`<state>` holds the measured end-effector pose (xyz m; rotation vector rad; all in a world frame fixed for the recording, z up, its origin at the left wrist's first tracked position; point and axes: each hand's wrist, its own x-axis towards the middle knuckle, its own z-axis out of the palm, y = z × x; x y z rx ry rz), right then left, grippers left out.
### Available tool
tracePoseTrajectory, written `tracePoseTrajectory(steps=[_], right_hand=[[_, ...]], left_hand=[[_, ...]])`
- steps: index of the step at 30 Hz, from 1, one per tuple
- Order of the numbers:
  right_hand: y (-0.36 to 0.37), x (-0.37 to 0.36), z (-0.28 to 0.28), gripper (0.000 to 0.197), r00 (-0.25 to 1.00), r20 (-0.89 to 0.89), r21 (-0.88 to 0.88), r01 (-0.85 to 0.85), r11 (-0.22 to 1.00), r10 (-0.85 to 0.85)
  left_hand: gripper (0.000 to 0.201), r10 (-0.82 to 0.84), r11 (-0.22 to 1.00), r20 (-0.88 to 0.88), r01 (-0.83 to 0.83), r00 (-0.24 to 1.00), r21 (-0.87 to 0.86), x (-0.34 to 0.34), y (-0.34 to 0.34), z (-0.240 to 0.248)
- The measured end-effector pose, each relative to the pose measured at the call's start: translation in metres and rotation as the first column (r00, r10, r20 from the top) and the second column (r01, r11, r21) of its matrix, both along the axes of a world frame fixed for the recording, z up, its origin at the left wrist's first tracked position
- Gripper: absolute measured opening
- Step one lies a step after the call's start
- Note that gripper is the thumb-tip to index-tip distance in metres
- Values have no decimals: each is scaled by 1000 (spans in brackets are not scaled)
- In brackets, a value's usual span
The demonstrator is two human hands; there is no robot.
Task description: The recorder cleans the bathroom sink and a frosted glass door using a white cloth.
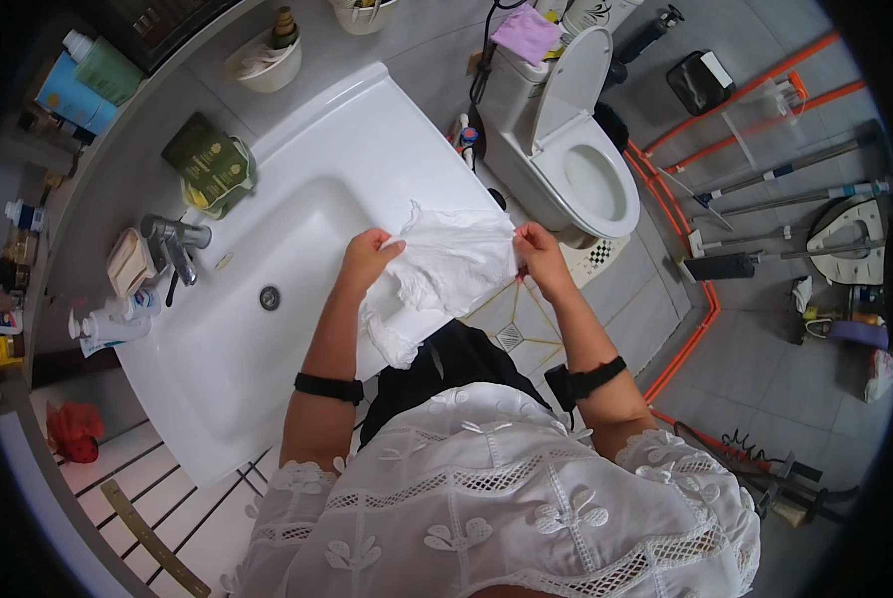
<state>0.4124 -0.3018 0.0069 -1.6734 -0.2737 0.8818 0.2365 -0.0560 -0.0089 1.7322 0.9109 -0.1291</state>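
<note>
A crumpled white cloth (456,261) is stretched between my two hands over the right end of the white washbasin (302,130). My left hand (369,261) pinches its left edge, fingers closed. On the other side, my right hand (541,261) grips the upper right corner between thumb and fingers. A loose twisted part of the cloth hangs down at the lower left, over the basin's front edge. What kind of cloth article it is, I cannot tell.
Left of the basin's drain (269,297) stands a chrome faucet (175,244), with pump bottles (113,321) beside it. A green package (207,159) rests at the back rim. To the right is a toilet (586,179) with its lid raised; mops (785,177) lean along the right wall.
</note>
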Motion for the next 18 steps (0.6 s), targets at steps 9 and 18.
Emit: tracePoseTrajectory(steps=[9, 18], right_hand=[[-27, -17, 44, 34, 832, -296, -142, -524, 840, 470], [12, -7, 83, 29, 963, 77, 475, -264, 839, 259]], left_hand=[[20, -241, 871, 469, 403, 849, -282, 43, -20, 119], [28, -714, 664, 365, 743, 598, 84, 41, -15, 161]])
